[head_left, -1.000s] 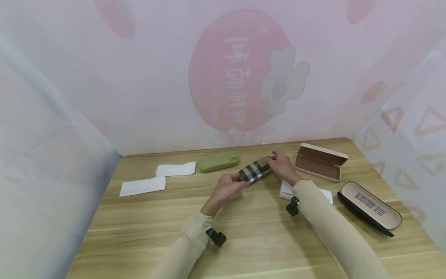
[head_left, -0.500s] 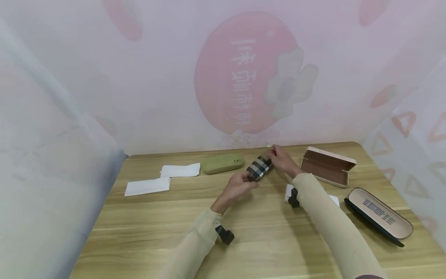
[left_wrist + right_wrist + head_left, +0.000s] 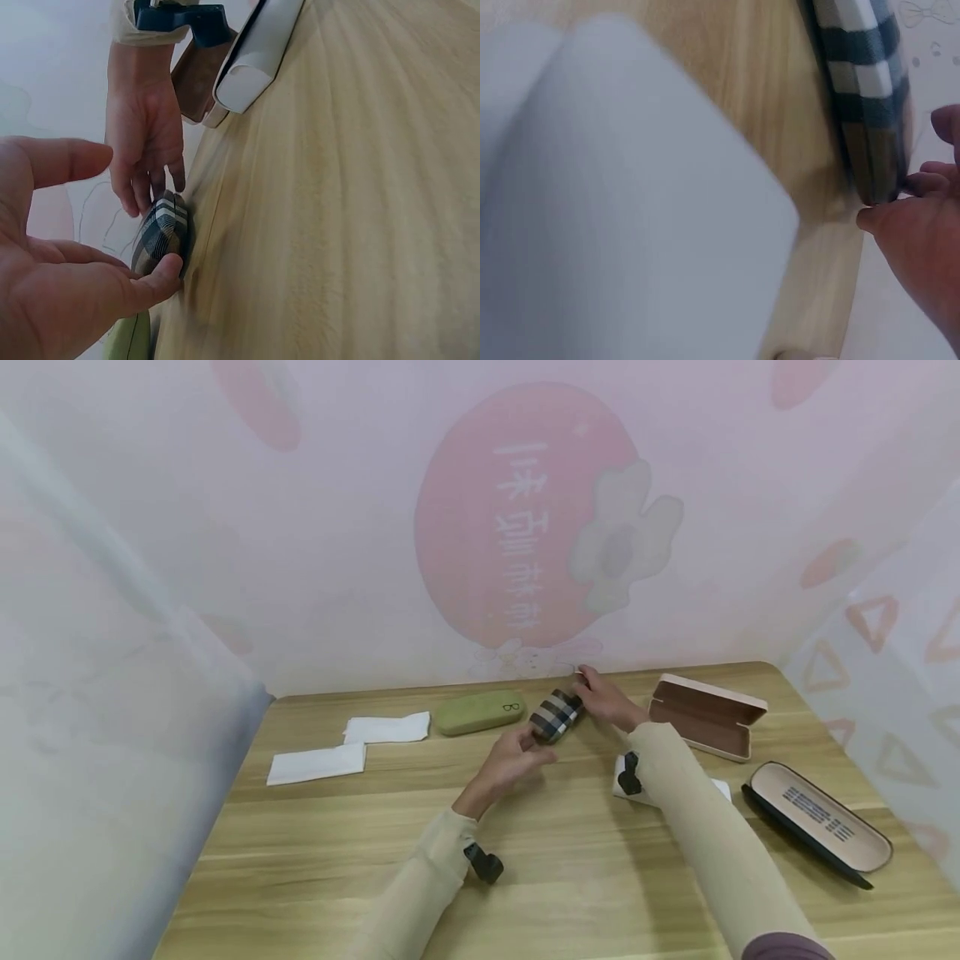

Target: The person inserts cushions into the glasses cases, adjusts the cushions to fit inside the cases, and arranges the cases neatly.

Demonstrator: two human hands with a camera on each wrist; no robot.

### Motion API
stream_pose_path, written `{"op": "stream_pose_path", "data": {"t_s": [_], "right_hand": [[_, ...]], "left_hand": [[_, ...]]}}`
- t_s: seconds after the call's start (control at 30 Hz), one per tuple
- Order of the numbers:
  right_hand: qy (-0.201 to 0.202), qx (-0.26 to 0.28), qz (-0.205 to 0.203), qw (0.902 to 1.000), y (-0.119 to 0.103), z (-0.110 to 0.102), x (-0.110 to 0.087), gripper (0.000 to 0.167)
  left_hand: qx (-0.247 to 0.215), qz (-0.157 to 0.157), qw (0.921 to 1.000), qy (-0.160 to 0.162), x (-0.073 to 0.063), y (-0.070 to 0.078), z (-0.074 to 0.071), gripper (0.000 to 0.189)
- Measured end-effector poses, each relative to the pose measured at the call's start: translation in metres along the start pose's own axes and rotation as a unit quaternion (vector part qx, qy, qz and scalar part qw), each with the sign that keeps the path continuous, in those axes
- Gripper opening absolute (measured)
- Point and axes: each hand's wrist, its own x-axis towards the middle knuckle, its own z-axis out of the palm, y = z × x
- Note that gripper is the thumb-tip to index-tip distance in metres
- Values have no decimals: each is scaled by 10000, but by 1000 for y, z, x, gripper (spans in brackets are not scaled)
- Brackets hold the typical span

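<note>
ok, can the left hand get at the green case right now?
Probably yes: the left hand is at the near end of the plaid case, and the green case lies just beyond and to the left, with only bare tabletop visible between hand and green case.

The desk has a wood-grain top with a rounded rear right corner. Positioned on it, left to right: two white cloths, corners meeting; a green case, closed; a plaid case; a white item, partly hidden; a pale case, open; a black-edged case, open.
</note>
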Motion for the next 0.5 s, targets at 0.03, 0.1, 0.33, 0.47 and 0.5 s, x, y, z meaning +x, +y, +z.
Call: {"op": "stream_pose_path", "data": {"t_s": [0.03, 0.1, 0.33, 0.47, 0.5], "right_hand": [[-43, 66, -36, 10000, 0, -1, -1, 64], [-131, 236, -121, 9996, 1, -6, -7, 69], [-106, 623, -128, 9979, -9, -28, -59, 82], [374, 755, -10, 9964, -13, -29, -95, 82], [506, 782, 33, 9956, -12, -27, -103, 82]], "left_hand": [[75, -49, 9999, 79, -2, 0, -1, 65], [283, -143, 9993, 210, -6, -1, -2, 68], [629, -242, 9977, -29, -19, -3, 3, 79], [591, -215, 9979, -162, -21, -4, 11, 79], [608, -209, 9978, -170, -21, -4, 13, 78]]}}
